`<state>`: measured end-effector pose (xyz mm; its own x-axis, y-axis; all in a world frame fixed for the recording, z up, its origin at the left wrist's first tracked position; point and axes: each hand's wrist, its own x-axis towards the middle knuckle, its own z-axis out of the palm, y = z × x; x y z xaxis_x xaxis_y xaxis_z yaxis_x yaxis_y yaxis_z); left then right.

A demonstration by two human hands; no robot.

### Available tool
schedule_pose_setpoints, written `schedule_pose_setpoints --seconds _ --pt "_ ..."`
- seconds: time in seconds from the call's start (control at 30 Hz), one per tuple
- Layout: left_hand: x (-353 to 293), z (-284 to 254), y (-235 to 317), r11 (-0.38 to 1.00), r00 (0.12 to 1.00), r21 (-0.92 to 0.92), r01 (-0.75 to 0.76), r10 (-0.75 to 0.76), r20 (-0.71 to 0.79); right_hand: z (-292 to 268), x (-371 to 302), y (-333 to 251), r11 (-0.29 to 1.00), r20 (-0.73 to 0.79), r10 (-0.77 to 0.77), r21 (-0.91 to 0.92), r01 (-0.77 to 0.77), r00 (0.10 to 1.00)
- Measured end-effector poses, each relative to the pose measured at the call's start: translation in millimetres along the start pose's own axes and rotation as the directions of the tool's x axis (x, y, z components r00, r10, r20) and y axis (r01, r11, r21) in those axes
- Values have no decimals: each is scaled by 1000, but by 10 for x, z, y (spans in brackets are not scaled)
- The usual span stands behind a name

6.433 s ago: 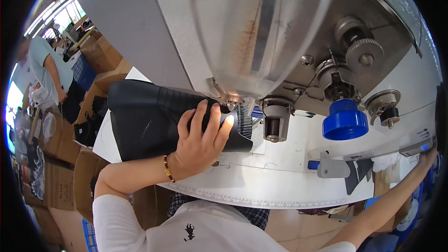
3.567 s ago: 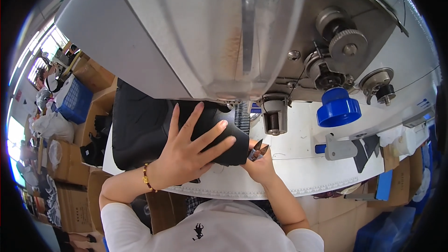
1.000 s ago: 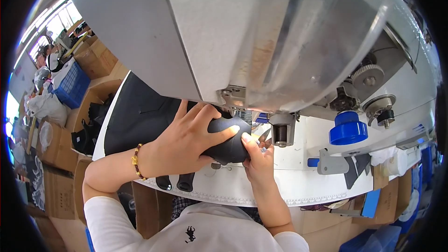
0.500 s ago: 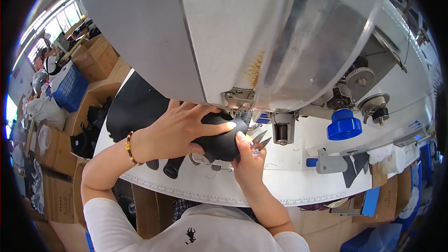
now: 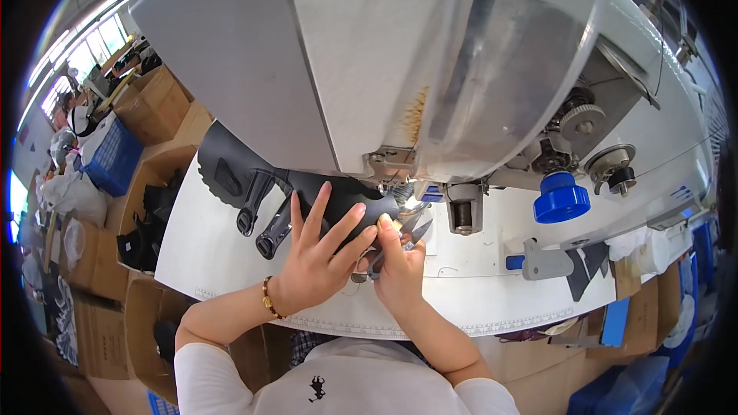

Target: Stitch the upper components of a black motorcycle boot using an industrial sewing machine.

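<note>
A black sheet-like workpiece (image 5: pixel 350 188) with a scalloped far-left edge lies under the needle area of a sewing machine (image 5: pixel 392 161). Two black straps (image 5: pixel 278 235) with thick oval ends hang off its near side. Fingers spread, my left hand (image 5: pixel 317 265) rests its fingertips on the workpiece's near part and grips nothing. My right hand (image 5: pixel 398 265) is closed around scissors (image 5: pixel 419 232), whose blades stick out past the fingers to the right. Its thumb also presses the workpiece's right edge. The scissors' handles are mostly hidden in the hand.
The machine's big white head hangs over the hands. A blue knob (image 5: pixel 561 198) and a metal cylinder (image 5: pixel 465 211) sit to the right. The white table (image 5: pixel 492 292) has a ruler strip along its curved front edge. Cardboard boxes (image 5: pixel 157 104) and a blue crate (image 5: pixel 115 154) stand left.
My left hand has drawn back toward me and its fingers have spread. The workpiece has turned, bringing its straps into fuller view. My right hand has shifted slightly left with the scissors.
</note>
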<state>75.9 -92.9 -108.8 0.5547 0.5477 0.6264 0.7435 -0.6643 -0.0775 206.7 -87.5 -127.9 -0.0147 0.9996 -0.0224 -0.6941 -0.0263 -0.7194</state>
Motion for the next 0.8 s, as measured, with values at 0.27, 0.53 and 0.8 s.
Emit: schedule_pose_setpoints --seconds 0.27,0.53,0.8 --pt "-10 89 -116 995 996 -101 5 -14 -85 -175 -27 -404 914 117 81 -405 -27 990" --pt "54 120 -314 977 992 -209 -44 18 -124 -500 468 -681 84 464 -664 -733 675 587" --pt "189 1 -235 909 991 -401 115 -134 -21 -629 489 -813 -307 735 -354 -676 670 579"
